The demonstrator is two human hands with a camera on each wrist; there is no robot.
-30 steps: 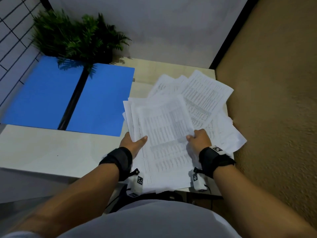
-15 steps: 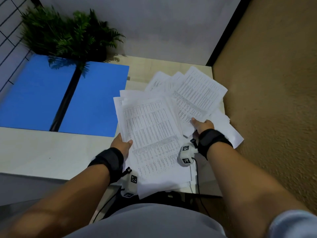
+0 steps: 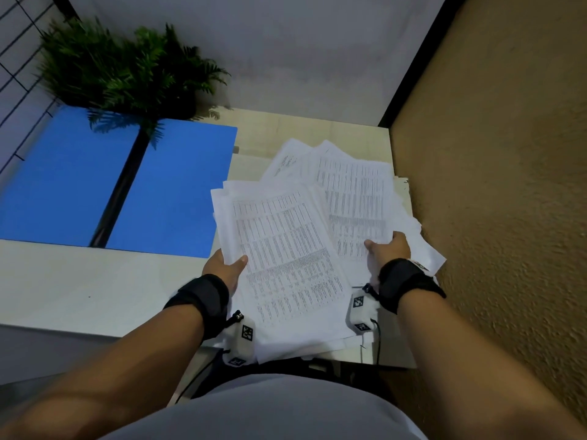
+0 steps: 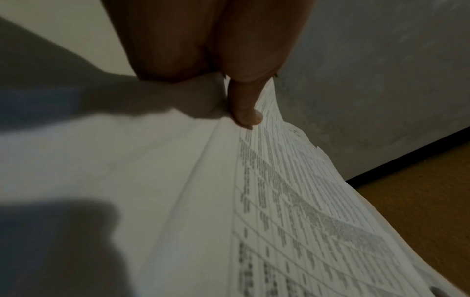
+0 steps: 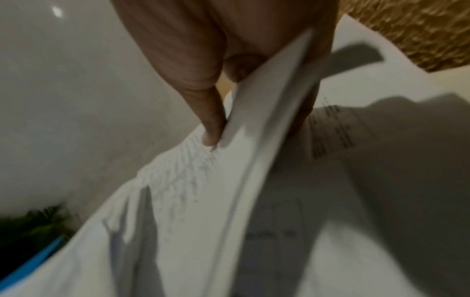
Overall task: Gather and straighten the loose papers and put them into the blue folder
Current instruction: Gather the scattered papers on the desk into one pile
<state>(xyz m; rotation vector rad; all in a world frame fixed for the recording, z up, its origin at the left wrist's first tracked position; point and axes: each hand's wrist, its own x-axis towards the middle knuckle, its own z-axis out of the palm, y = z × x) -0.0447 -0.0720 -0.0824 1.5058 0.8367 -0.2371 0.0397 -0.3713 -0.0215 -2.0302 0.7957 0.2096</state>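
Plant (image 3: 127,71): far left corner, fronds hanging over the folder's far edge.
Folder (image 3: 178,188): blue, lying open and flat on the table (image 3: 79,287), left of the papers.
Left hand (image 3: 224,269): pinches the left edge of the near stack (image 3: 286,258), thumb (image 4: 245,106) on top of the printed sheet.
Papers (image 3: 355,192): fanned untidily at the table's right end, partly under the stack.
Right hand (image 3: 390,249): grips several sheets (image 5: 267,124) at their near right edge, thumb above, fingers beneath.
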